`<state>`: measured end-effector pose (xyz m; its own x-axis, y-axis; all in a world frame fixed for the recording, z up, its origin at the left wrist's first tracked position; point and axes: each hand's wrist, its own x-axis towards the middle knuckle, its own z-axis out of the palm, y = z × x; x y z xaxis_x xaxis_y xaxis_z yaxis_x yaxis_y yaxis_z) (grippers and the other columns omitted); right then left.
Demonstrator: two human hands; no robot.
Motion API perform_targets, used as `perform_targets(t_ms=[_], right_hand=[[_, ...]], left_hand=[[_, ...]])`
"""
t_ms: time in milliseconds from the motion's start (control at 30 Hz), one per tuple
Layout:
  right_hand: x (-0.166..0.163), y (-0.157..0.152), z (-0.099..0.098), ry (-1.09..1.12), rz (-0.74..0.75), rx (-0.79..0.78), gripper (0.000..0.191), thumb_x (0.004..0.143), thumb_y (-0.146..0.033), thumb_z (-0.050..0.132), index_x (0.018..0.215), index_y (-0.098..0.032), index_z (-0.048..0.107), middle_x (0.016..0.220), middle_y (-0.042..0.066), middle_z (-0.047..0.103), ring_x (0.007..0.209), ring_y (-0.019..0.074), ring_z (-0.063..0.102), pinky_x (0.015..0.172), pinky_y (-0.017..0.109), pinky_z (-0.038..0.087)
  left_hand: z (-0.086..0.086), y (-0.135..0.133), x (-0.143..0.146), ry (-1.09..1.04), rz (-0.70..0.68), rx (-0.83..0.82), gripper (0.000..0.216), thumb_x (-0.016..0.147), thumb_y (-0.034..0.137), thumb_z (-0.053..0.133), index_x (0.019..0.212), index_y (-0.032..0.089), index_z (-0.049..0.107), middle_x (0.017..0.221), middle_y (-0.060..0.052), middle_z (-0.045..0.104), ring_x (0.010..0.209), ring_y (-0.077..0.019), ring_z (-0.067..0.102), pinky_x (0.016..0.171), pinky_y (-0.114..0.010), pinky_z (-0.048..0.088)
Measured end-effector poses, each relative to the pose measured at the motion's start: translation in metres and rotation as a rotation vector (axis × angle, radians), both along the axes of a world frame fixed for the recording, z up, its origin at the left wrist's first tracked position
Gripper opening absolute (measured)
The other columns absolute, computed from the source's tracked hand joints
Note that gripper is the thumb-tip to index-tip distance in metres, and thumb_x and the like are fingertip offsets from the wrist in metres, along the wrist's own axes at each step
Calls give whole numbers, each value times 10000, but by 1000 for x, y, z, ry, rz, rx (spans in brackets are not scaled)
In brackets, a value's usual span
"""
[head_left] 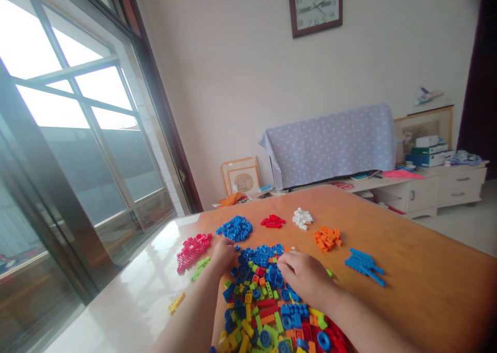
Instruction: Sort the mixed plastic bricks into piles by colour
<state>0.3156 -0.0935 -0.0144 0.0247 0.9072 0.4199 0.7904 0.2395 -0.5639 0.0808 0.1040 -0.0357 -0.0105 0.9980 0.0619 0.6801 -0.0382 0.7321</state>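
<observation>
A large mixed heap of plastic building bricks [267, 304] lies on the table between my forearms, in blue, red, yellow, green and orange, with blue wheel-like rings among them. My left hand [224, 254] is closed at the heap's far left edge, just short of a pile of small blue bricks [236, 229]. A small blue piece [237, 248] shows beside its fingertips; whether they grip it I cannot tell. On the heap's right side, my right hand [301, 270] is pinched over blue pieces. What its fingers hold, if anything, is hidden.
Around the heap lie sorted piles: pink [194, 250], light green [201, 268], yellow [177, 303], red [273, 221], white [302, 218], orange [327, 238] and long blue bricks [364, 265]. Behind the glossy table [423, 270] stands a low white cabinet [423, 195].
</observation>
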Motion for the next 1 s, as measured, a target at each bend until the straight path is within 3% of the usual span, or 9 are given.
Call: perform_targets(t_ms=[333, 633, 833, 1000], right_hand=[[1, -1, 2, -7, -9, 10, 308, 973, -331, 437, 768, -238, 648, 797, 4, 678, 753, 153, 625, 738, 247, 398], [1, -2, 4, -12, -7, 2, 324, 974, -337, 432, 754, -237, 647, 789, 7, 672, 730, 151, 606, 729, 253, 389], [1, -2, 2, -39, -6, -13, 313, 973, -352, 435, 770, -237, 643, 791, 7, 656, 739, 151, 600, 677, 250, 362], [1, -1, -2, -44, -1, -6, 320, 969, -361, 436, 749, -230, 628, 764, 6, 633, 719, 147, 588, 669, 247, 359]], left_hand=[[1, 5, 6, -62, -28, -46, 121, 771, 190, 555, 828, 185, 661, 756, -46, 666, 644, -156, 571, 521, -215, 364], [4, 5, 13, -120, -6, -75, 183, 797, 193, 548, 934, 171, 667, 879, -58, 699, 584, -126, 536, 491, -210, 358], [8, -10, 10, -184, -15, -88, 216, 777, 169, 553, 958, 157, 670, 769, -28, 661, 554, -113, 525, 495, -206, 368], [17, -31, -1, -252, -55, -91, 190, 766, 151, 580, 931, 138, 674, 861, -51, 685, 653, -108, 591, 580, -199, 449]])
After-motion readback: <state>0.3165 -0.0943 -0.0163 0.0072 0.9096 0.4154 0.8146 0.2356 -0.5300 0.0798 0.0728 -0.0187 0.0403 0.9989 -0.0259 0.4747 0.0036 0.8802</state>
